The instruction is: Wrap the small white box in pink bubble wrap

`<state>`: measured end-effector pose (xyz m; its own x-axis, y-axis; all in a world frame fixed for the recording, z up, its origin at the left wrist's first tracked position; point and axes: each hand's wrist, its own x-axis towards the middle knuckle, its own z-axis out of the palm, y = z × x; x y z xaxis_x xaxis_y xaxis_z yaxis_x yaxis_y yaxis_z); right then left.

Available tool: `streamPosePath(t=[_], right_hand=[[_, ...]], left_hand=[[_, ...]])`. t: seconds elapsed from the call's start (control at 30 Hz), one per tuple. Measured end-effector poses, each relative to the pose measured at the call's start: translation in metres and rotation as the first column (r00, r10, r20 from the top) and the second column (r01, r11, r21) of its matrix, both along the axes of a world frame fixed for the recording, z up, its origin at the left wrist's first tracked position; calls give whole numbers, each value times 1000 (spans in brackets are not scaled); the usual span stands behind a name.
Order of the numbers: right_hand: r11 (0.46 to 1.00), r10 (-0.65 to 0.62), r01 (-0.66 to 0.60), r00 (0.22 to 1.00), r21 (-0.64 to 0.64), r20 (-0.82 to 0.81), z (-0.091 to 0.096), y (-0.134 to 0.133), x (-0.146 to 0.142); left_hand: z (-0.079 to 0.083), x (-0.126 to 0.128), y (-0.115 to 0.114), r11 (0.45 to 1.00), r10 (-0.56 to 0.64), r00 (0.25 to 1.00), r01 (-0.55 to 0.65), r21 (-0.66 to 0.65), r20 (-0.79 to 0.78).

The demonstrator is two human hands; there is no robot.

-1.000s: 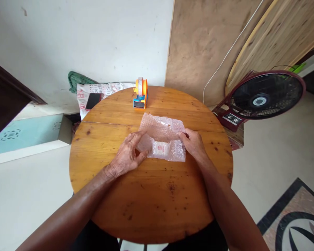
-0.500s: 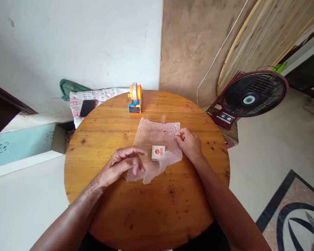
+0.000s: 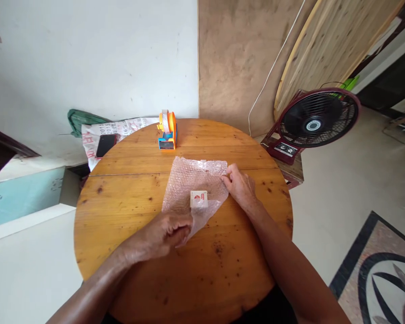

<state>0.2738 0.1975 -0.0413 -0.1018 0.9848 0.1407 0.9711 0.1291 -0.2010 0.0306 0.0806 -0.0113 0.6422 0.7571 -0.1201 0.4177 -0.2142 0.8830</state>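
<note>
A sheet of bubble wrap (image 3: 180,182) lies on the round wooden table. On it sits a small white box (image 3: 199,194) with a red print, its near part under a folded flap of the wrap. My left hand (image 3: 172,231) is closed on the near edge of the bubble wrap, to the left of the box. With thumb and finger pinched together, my right hand (image 3: 240,183) grips the wrap's right edge. A strip of clear tape (image 3: 201,165) shows at the far edge of the wrap.
An orange and blue tape dispenser (image 3: 168,130) stands near the table's (image 3: 128,193) far edge. Behind the left rim, a dark phone (image 3: 105,145) rests on a white printed sack (image 3: 89,139). A fan (image 3: 313,126) is beside the table on the right.
My left hand has closed from spread fingers onto the bubble wrap's near edge, pulling it toward me. The flap now lies over the box's near part. The view has shifted slightly.
</note>
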Motion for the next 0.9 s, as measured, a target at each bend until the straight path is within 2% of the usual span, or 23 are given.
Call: streamPosePath(t=[0.07,0.1,0.2,0.3,0.43,0.5,0.57,0.63,0.67,0.8,0.9], right_hand=[[999,39,-39,999,-5,3,-1,0,2],[998,67,-67,998,-2,-1,-1,1,3],[989,148,-148,989,16,-17,-2,0,4],[982,186,-186,983,21,-11,-3,0,4],[976,213,-214,977,39,13,-4,-1,2],[973,226,-227,974,48,25,-3,-1,2],[971,232,-233,972,49,29,-3,-1,2],[971,232,-234,972,47,28,-2,-1,3],[971,234,-235,972,46,25,-2,-1,3],[965,254,-254,967,59,5,-2,-2,4],[951,302,-297,952,86,-49,2,-7,2]], left_hand=[[1,11,-9,974,-18,985,55,220,-170],[1,17,-14,953,-8,967,84,290,-254],[-2,30,-25,921,29,905,142,364,-425],[2,32,-28,917,30,902,147,371,-430],[24,29,-22,917,-28,942,157,368,-333],[32,34,-18,891,-18,949,159,426,-316],[30,45,-13,840,16,948,160,518,-318],[18,58,-9,779,4,947,199,595,-322],[9,65,-7,747,-23,947,228,624,-319],[-35,83,-6,607,-2,958,228,762,-285],[-54,85,-10,581,39,958,210,786,-285]])
